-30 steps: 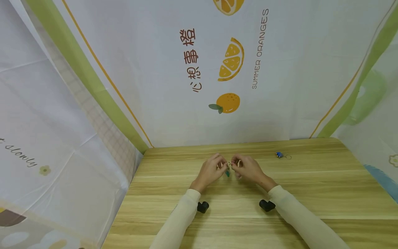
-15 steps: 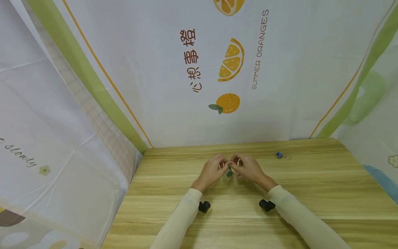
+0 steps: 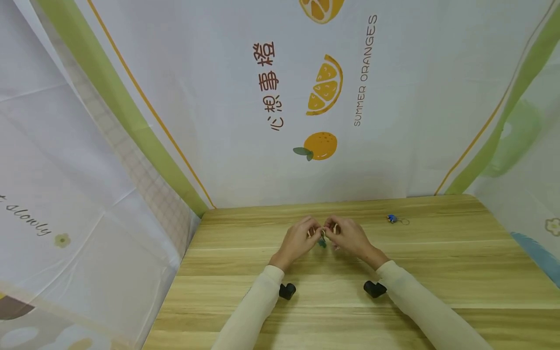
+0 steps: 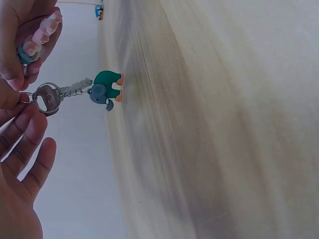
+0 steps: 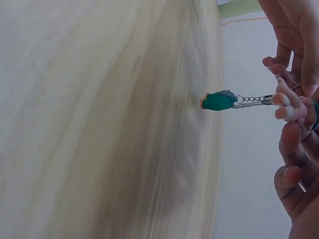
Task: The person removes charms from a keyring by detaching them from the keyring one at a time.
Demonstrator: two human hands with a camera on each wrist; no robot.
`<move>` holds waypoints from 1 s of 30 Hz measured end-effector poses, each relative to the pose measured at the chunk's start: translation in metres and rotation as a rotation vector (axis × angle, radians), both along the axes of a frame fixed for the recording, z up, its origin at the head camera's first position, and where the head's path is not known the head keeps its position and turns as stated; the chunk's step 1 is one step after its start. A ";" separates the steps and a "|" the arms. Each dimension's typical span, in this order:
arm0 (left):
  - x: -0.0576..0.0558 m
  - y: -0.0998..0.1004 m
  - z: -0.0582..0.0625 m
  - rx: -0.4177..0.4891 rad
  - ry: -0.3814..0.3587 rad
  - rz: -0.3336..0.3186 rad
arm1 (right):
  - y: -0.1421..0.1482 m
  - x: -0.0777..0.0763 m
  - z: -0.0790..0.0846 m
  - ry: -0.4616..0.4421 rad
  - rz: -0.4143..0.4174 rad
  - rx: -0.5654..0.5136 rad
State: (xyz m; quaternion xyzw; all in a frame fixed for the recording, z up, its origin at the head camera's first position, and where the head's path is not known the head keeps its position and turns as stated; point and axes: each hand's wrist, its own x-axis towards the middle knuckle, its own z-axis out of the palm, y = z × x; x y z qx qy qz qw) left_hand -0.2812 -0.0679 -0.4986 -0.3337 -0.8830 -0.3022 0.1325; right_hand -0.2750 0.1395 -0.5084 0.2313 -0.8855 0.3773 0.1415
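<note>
My left hand (image 3: pixel 301 239) and right hand (image 3: pixel 348 237) meet fingertip to fingertip above the table. Between their fingertips is a small metal ring, linked to a larger key ring (image 4: pixel 59 107). From that hang a silver key (image 4: pixel 75 88) and a chain with a green elephant charm (image 4: pixel 105 84), grey-headed and orange-footed. The left thumb and finger pinch the ring, the other fingers spread. The right hand also pinches at the ring and holds a pink figure (image 5: pixel 291 105) with a teal part against its fingers. Fingertips partly hide the ring.
A blue charm on a ring (image 3: pixel 392 218) lies at the back right of the wooden table (image 3: pixel 332 321). Black pieces (image 3: pixel 287 291) show beside both sleeves. A printed cloth (image 3: pixel 218 121) hangs behind the table's far edge, with more cloth at the sides.
My left hand has shifted slightly right, closing the gap to the right fingertips. The green elephant charm has swung and turned beneath them. The right hand stays nearly still.
</note>
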 end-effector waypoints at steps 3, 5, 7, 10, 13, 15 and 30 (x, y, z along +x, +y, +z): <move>0.000 -0.001 -0.001 0.004 0.012 -0.005 | 0.000 0.001 0.000 -0.010 -0.007 0.002; 0.000 -0.001 -0.002 0.006 0.014 -0.008 | 0.000 0.002 0.000 -0.027 -0.016 0.001; 0.000 -0.002 -0.002 0.012 0.011 -0.010 | 0.000 0.002 0.000 -0.041 -0.028 0.002; 0.000 -0.003 -0.001 0.014 0.003 -0.010 | 0.001 0.001 -0.001 -0.040 -0.040 0.008; 0.000 -0.004 -0.001 0.017 -0.007 -0.012 | 0.001 0.000 -0.001 -0.026 -0.042 0.014; 0.000 -0.005 0.000 0.016 -0.015 -0.011 | 0.001 0.000 -0.001 -0.024 -0.041 0.011; -0.001 -0.007 0.001 0.060 -0.105 0.007 | -0.002 0.000 0.002 0.008 -0.006 -0.019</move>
